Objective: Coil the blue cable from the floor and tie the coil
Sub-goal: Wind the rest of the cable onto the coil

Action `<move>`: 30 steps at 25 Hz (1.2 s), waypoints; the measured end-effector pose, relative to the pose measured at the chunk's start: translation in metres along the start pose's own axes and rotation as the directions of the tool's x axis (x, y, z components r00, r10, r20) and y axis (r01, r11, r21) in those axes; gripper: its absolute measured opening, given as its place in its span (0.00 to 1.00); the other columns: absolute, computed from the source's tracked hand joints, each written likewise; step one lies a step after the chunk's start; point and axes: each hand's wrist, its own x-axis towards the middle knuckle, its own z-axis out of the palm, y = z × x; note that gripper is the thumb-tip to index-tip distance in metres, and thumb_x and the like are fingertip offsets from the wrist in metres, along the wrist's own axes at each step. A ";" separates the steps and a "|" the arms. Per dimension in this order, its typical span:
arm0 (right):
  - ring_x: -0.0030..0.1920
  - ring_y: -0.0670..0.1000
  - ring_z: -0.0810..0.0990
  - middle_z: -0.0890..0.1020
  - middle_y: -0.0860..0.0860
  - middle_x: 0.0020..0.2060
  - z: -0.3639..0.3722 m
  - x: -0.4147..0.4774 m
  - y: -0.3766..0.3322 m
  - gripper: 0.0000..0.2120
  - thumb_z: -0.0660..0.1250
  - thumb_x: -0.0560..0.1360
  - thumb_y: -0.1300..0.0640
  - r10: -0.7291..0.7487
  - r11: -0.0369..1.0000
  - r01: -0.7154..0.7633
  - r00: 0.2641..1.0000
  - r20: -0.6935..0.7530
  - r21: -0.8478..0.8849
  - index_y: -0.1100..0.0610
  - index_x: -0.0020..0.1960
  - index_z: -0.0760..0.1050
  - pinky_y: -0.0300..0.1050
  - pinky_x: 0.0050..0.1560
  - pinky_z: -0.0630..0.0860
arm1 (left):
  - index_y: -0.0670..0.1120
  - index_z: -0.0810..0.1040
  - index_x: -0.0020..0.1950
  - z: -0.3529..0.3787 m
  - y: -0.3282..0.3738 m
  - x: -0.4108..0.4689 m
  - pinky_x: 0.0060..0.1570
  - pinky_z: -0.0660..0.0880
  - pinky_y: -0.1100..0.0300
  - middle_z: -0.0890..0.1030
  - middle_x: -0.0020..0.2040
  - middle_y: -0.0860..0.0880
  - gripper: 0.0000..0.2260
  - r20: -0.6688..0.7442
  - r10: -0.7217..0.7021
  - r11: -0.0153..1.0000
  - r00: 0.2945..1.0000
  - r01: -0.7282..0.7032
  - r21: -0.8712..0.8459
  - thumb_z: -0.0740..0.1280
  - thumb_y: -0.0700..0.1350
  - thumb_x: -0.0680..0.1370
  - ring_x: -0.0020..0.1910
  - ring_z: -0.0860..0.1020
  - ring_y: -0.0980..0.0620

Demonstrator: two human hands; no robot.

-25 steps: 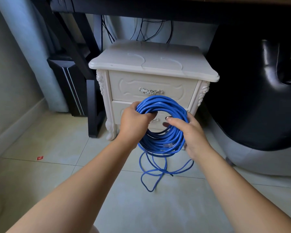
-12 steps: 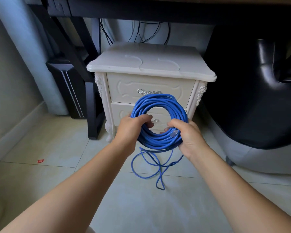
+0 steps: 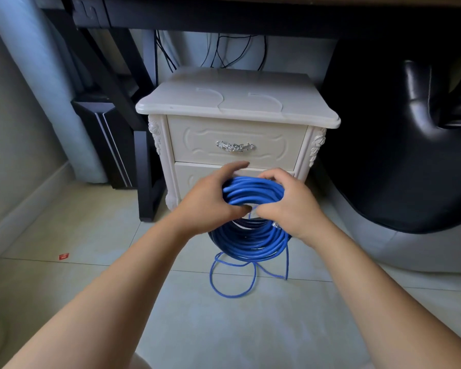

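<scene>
Two hands, one blue cable coil

Left hand and right hand both clench the coil's far rim; two loose loops trail on the near floor; one two-drawer nightstand beyond.

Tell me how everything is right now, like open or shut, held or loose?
Blue cable coil: wound, held upright by both hands.
Loose cable end: uncoiled, trailing on the floor.
Left hand: closed on the coil.
Right hand: closed on the coil.
Top drawer: shut.
</scene>
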 end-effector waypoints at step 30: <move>0.36 0.56 0.82 0.78 0.56 0.36 0.026 0.004 0.017 0.14 0.64 0.70 0.73 0.388 0.747 -0.219 0.910 -0.145 0.628 0.56 0.48 0.75 0.67 0.50 0.80 | 0.45 0.76 0.51 0.022 -0.006 0.004 0.52 0.78 0.48 0.79 0.39 0.47 0.09 -0.038 -0.444 0.661 0.895 0.299 -0.688 0.71 0.39 0.73 0.40 0.80 0.49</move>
